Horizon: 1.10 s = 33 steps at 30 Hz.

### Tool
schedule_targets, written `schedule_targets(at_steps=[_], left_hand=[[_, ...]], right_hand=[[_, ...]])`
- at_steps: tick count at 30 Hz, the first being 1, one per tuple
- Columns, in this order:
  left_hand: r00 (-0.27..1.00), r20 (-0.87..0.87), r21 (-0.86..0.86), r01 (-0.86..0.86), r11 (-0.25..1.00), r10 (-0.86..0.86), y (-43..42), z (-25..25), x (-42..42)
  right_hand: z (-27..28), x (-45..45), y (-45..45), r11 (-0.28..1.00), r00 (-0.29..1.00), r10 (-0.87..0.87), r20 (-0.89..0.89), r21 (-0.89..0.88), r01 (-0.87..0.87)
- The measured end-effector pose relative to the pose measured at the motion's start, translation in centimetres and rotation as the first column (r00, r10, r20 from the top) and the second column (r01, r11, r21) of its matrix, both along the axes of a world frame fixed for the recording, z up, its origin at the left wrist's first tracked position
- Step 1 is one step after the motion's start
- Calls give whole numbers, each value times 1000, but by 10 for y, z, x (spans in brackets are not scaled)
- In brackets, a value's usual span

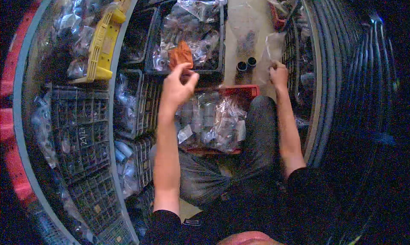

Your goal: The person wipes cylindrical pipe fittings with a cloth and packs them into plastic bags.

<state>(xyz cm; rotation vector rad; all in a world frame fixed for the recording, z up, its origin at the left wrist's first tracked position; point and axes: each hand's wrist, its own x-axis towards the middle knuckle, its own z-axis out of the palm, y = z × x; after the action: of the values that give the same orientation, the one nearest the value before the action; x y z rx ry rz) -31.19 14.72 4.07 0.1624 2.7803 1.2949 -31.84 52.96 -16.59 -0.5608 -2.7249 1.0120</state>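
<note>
My left hand point(180, 85) is raised at the near edge of a black crate point(223, 52), thumb and fingers apart in a loose curve. Just beyond its fingertips, a crumpled orange cloth point(181, 56) lies on clear bags of parts point(200, 40); whether the fingertips touch it I cannot tell. My right hand point(279, 75) is closed on a clear plastic bag point(273, 47) at the right of the light floor strip. Two short black cylinders, one point(242, 66) beside the other point(252, 62), stand between my hands.
A red crate point(252, 90) of bagged parts sits before my knees. Black crates point(81, 134) and a yellow crate point(102, 44) fill shelving on the left. More crates and a rack of dark long pieces point(371, 74) stand on the right.
</note>
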Motion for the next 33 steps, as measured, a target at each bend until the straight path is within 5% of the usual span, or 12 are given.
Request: schedule_targets(at_steps=[7,9,10,13,14,15,17,19,22,26,30,33], left_hand=[[992,69,727,-121,676,104,69,-27,2],[917,-325,574,-4,819,232,70,0,-1],[996,-46,443,-44,895,72,48,3,-7],[899,-415,268,-22,963,136,22,-36,-4],[940,-314,436,16,900,135,18,-50,3],[969,-210,596,22,803,129,19,-42,11],[795,-602,242,274,931,-77,24,-11,27],[903,-400,387,322,864,-157,33,1,40],[824,-465,138,428,893,-323,50,-11,21],[830,-337,229,530,816,-445,66,-16,-5],[827,-394,261,520,813,-402,111,-35,-9],[914,-252,529,405,745,-318,136,-92,-21]], right_hand=[[145,48,-84,895,803,427,-415,322,-310],[164,53,-122,768,641,637,-428,424,-480],[166,53,-133,762,627,645,-437,430,-485],[164,56,-142,767,599,609,-520,197,-610],[163,53,-132,572,763,291,-577,-535,-622],[179,52,-131,-16,933,50,-357,-934,-356],[227,64,-131,0,967,-20,-253,-967,-253],[263,60,-132,645,974,84,-211,-733,-215],[265,47,-88,842,953,112,-280,-483,-241],[256,46,-47,869,949,-50,-311,-481,-112],[187,59,-7,991,985,-111,-132,-92,100],[130,67,37,842,904,-347,-249,-507,184]])
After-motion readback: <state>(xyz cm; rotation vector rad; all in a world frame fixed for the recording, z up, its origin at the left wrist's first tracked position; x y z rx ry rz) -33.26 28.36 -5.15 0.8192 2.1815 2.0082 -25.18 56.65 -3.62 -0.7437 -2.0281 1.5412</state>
